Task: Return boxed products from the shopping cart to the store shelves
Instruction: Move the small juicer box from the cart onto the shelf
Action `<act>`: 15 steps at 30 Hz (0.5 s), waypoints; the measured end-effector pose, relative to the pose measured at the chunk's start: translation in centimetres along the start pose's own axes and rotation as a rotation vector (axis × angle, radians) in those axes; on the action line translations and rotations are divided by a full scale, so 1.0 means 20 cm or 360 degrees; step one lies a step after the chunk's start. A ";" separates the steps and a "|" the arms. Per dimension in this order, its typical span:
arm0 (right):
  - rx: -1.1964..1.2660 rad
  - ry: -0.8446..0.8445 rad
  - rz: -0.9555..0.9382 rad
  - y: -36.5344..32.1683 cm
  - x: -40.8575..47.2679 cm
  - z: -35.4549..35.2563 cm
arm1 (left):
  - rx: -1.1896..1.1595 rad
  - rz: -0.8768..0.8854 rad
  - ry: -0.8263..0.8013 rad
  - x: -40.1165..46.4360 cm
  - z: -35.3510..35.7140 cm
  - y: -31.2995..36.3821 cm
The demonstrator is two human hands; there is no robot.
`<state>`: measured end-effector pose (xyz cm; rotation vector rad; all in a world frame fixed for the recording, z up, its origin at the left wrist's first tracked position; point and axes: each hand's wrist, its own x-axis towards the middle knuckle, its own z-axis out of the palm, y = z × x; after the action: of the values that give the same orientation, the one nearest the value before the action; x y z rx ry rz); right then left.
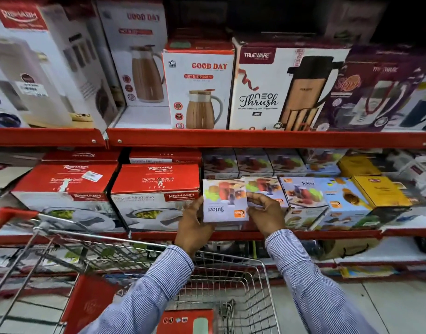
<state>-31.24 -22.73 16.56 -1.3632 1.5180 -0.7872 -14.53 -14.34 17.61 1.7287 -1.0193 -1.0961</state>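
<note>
A small white juicer box (222, 201), its "Juicer" print upside down, is held at the front of the middle shelf (303, 235). My left hand (194, 225) grips its left side and bottom. My right hand (265, 210) holds its right edge. The box sits between a red and white Rishabh casserole box (155, 196) on the left and more juicer boxes (303, 191) on the right. Below my arms is the wire shopping cart (231, 285), with a red box (185, 321) visible at its bottom.
The upper shelf (255, 138) carries Good Day jug boxes (198, 90), a Trueware Neo Thrush box (279, 88) and purple boxes. Yellow boxes (378, 189) stand at the right of the middle shelf. The cart's red handle (9, 215) is at the left. Another red box (91, 304) leans in the cart.
</note>
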 end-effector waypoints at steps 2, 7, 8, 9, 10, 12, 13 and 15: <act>-0.0009 -0.0028 0.0022 0.00 0.03 0.01 | -0.0012 -0.0041 -0.0004 0.03 0.01 -0.02; -0.0081 -0.0050 -0.0008 -0.01 0.07 0.03 | 0.0128 -0.0066 -0.0018 0.11 0.04 -0.07; -0.0136 -0.0065 -0.0023 -0.02 0.07 0.04 | 0.0200 -0.0061 -0.0032 0.11 0.05 -0.06; -0.0204 -0.0081 -0.0032 -0.03 0.07 0.04 | 0.0288 -0.0042 -0.0054 0.12 0.07 -0.05; -0.0280 -0.0101 -0.0044 -0.03 0.08 0.05 | 0.0399 -0.0009 -0.0075 0.12 0.08 -0.04; -0.0467 -0.0116 -0.0104 -0.03 0.09 0.08 | 0.0653 0.0065 -0.0093 0.14 0.12 -0.02; -0.0584 -0.0106 -0.0125 -0.03 0.10 0.09 | 0.0739 0.0086 -0.0083 0.15 0.13 -0.02; -0.0855 -0.0110 -0.0144 -0.04 0.10 0.10 | 0.0828 0.0117 -0.0058 0.17 0.16 -0.02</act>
<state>-28.96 -24.60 16.00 -1.8381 1.6912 -0.3868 -16.39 -17.98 15.44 2.0563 -1.4745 -0.8635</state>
